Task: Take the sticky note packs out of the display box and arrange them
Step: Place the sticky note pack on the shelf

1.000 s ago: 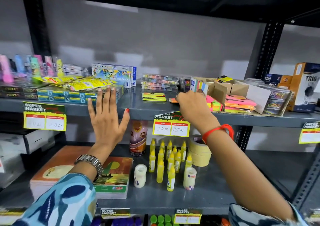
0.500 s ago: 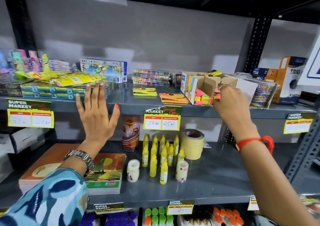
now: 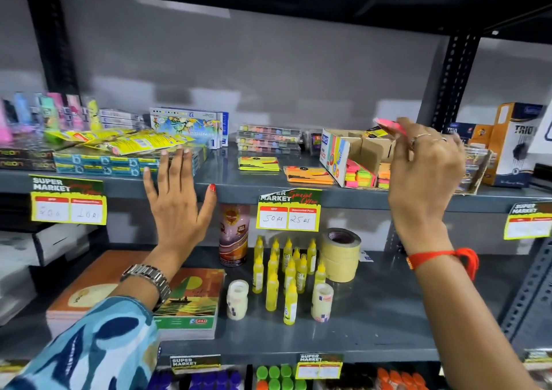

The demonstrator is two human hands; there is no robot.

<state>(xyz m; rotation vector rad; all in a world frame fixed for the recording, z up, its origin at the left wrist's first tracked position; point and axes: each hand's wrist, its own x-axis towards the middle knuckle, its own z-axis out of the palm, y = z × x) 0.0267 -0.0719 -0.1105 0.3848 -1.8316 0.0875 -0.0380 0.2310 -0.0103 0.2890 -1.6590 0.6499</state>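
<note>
A pink sticky note pack [image 3: 391, 126] is pinched between the fingertips of the right hand [image 3: 424, 162] and held in the air above the display box [image 3: 352, 153], clear of the shelf. The cardboard box stands open toward the right end of the upper shelf [image 3: 227, 180], close to its front edge, and stacks of neon packs [image 3: 360, 176] — pink, green, yellow and orange — are seen inside it. Two packs are laid flat on the shelf just left of the box: an orange pack [image 3: 307, 174] beside it, and a yellow pack [image 3: 258, 163] further left, slightly behind. The left hand [image 3: 176, 201] is raised flat before the shelf's front edge — fingers spread wide, nothing held — with its fingertips overlapping the blue boxes [image 3: 98, 162] stacked there.
</note>
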